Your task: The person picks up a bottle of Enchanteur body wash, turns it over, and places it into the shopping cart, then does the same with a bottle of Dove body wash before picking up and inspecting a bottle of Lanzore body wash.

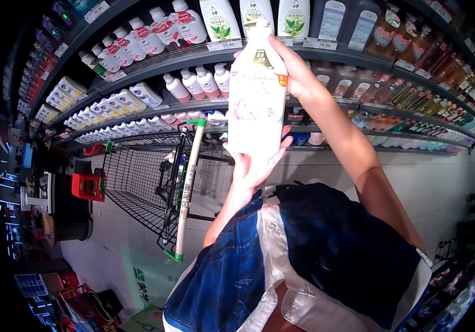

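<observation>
A large white pump bottle [258, 119] with a gold neck label and pink rose print is held upright before the shelves, its front facing me. My right hand [298, 72] grips it near the neck from the right side, fingers partly hidden behind it. Beneath it, my left hand [251, 169] cradles the base, with fingertips showing on both sides. The bottle's cream pump head [257, 23] rises above the right hand's fingers.
Curved shelves [193, 58] full of bottles run across the front, with price tags along their edges. A black wire shopping cart [138, 171] with a green-ended handle [188, 193] stands at my left. A red basket [86, 187] is beyond it.
</observation>
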Tool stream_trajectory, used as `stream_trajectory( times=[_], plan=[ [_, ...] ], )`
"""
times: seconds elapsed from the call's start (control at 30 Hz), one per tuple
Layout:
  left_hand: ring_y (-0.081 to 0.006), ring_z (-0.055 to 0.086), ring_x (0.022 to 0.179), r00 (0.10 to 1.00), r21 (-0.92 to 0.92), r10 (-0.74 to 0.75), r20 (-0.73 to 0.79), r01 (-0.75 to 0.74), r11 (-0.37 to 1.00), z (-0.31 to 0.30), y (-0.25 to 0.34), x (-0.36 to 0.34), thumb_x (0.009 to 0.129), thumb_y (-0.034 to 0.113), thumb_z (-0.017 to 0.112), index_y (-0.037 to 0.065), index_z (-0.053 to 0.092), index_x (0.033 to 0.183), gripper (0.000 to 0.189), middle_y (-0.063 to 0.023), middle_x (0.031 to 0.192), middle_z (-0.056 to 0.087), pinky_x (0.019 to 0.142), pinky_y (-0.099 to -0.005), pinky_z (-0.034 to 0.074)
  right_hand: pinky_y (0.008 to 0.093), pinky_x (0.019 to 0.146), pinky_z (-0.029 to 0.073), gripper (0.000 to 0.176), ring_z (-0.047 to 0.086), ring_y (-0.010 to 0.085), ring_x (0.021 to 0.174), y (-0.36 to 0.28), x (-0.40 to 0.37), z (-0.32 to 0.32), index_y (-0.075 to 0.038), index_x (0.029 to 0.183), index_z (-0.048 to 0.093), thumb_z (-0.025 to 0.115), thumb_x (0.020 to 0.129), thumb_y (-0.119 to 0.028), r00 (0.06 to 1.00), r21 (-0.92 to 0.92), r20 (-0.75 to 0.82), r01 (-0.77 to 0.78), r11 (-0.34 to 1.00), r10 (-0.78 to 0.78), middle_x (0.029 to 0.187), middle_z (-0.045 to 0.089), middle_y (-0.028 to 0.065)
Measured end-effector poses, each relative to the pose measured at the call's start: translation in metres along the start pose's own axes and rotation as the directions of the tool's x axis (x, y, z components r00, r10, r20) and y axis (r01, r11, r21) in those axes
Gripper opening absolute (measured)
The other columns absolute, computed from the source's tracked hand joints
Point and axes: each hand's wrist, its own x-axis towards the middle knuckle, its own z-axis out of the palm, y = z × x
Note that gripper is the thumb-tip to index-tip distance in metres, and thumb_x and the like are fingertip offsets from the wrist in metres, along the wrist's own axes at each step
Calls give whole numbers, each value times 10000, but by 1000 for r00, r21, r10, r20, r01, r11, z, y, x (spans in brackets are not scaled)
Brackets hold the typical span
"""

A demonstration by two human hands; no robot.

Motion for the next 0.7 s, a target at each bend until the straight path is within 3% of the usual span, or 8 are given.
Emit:
stream_trajectory(
  times=[0.3, 0.53, 0.7],
  plan=[
    [-423, 226, 1374, 999, 133, 18, -47, -12, 991, 4, 1, 0, 548, 687, 724, 61, 108, 1482, 1282, -233, 1510, 172, 1110, -465, 323, 414, 906, 522, 489, 611, 309, 1081, 1, 1, -2, -1, 1265, 450, 413, 990, -405, 999, 45, 37, -11, 999, 9, 1206, 562, 270],
    [-434, 222, 1371, 999, -98, -30, 18, 32, 995, -6, 4, 0, 574, 671, 720, 70, 107, 1483, 1250, -238, 1508, 168, 1097, -474, 344, 417, 927, 510, 501, 599, 304, 1102, 0, 0, -3, 10, 1286, 431, 404, 995, -396, 1000, 8, -14, -19, 1000, 19, 1223, 554, 265],
    [-444, 216, 1369, 999, -69, -34, 4, 34, 997, -7, 5, 0, 580, 675, 711, 73, 100, 1485, 1246, -242, 1506, 166, 1096, -484, 344, 420, 943, 499, 511, 589, 313, 1116, -1, -2, -2, 14, 1304, 417, 406, 995, -392, 1000, 13, -19, -12, 1000, 12, 1227, 550, 268]
  ],
)
